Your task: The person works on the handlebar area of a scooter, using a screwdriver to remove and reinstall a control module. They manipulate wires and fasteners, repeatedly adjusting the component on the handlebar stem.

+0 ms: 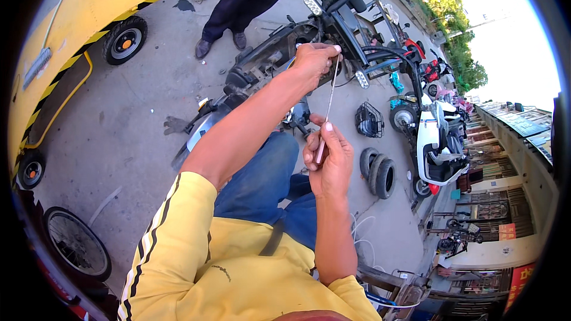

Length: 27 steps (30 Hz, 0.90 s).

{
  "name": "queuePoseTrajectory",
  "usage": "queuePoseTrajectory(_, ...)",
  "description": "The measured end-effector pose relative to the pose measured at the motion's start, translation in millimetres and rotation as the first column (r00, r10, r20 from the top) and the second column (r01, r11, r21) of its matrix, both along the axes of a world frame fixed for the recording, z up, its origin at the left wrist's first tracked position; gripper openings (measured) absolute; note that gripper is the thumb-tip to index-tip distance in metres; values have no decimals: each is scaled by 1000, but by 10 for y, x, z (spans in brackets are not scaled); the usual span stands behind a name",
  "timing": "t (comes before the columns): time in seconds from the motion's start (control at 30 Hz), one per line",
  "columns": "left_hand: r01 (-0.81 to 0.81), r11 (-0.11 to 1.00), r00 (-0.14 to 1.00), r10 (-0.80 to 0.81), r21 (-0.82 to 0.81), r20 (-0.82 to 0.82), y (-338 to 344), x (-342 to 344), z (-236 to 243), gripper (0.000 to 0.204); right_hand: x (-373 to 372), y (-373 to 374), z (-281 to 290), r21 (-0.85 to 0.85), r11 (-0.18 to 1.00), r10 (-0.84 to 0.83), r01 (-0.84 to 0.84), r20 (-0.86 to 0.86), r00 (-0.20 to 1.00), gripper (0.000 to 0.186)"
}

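Observation:
A long thin screwdriver [331,96] stands tilted before me. Its pinkish handle is in my right hand [334,160], with the thumb along it and the fingers curled round. My left hand [314,64] reaches farther out and pinches the far end of the shaft between thumb and fingers; the tip itself is hidden there. Just beyond my left hand lies the dark, stripped frame of a small vehicle [267,53], with black tubes and a white lamp [312,5]. Below my left forearm are a silver and blue vehicle part [199,133] and a grey glove [175,124].
Three black tyres [385,178] lean together at the right, near a black wire basket [369,120]. A white scooter [437,142] stands farther right. At the left are a yellow cart [59,24] and a spoked wheel [77,244]. A person's dark-trousered legs [244,0] stand beyond the frame.

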<state>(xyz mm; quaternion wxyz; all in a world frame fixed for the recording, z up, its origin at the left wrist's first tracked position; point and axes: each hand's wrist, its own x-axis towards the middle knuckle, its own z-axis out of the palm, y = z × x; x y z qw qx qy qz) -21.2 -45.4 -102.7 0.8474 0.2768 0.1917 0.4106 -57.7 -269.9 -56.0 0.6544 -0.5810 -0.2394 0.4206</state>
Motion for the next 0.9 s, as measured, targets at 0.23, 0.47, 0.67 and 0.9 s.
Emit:
queuePoseTrajectory(0.23,-178,947,934,248,268,-257,-32,213,47,27,114,202,153,19,999,-45,45,-34,998,43)
queuePoseTrajectory(0.47,-189,884,868,354,427,-349,17,326,-16,34,243,304,180,24,1000,-15,17,-74,997,43)
queuePoseTrajectory(0.67,-153,788,799,454,597,-394,2,272,-2,40,276,346,206,45,999,-2,8,-125,992,41)
queuePoseTrajectory(0.9,-111,831,837,374,544,-400,-72,-221,45,39,270,510,204,171,985,78,-21,-333,940,32)
